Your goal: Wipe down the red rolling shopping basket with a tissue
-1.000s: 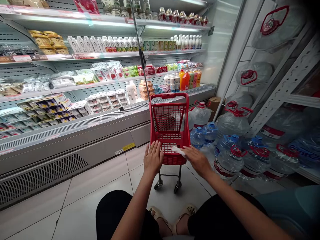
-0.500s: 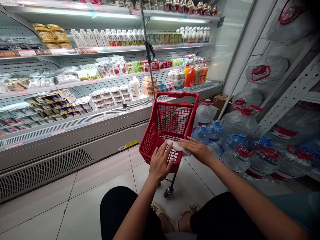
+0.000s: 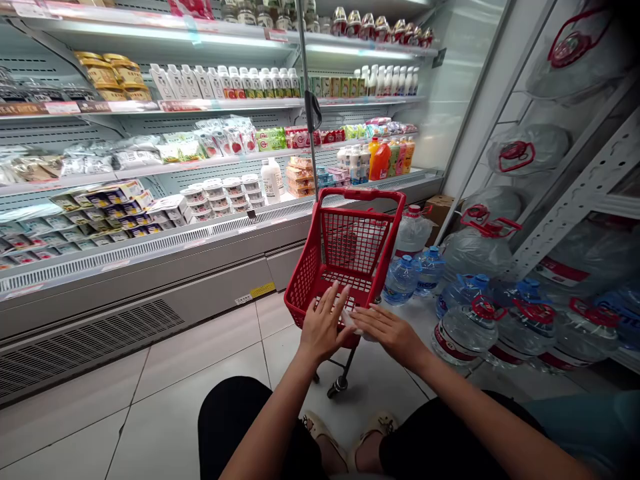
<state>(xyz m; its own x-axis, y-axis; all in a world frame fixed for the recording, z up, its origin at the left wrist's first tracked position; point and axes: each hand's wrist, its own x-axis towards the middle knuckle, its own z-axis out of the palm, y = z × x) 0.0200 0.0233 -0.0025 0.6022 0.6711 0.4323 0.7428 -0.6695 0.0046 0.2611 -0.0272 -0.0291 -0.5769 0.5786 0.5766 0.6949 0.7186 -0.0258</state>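
A red plastic shopping cart [image 3: 310, 267] with a lattice basket stands in front of me. My left hand [image 3: 323, 330] hovers by its near rim, palm down, fingers stretched and parted, holding nothing. Under the fingers of my right hand [image 3: 393, 333] is a white tissue [image 3: 349, 319], at the near right corner of the basket. Those fingers lie nearly straight over it, and the palm side is hidden. Whether the tissue touches the rim I cannot tell.
A lit dairy cooler [image 3: 210, 260] runs along the left and back. Large water bottles [image 3: 465, 330] stand on the right beside a white metal rack [image 3: 570, 193]. Below the cart, a caster [image 3: 337, 387] rests on the tiled floor [image 3: 200, 363], near my shoes.
My right hand has moved left and slightly down with the tissue, closer to my left hand. The view has shifted a little, so the cart appears slightly lower and further right.
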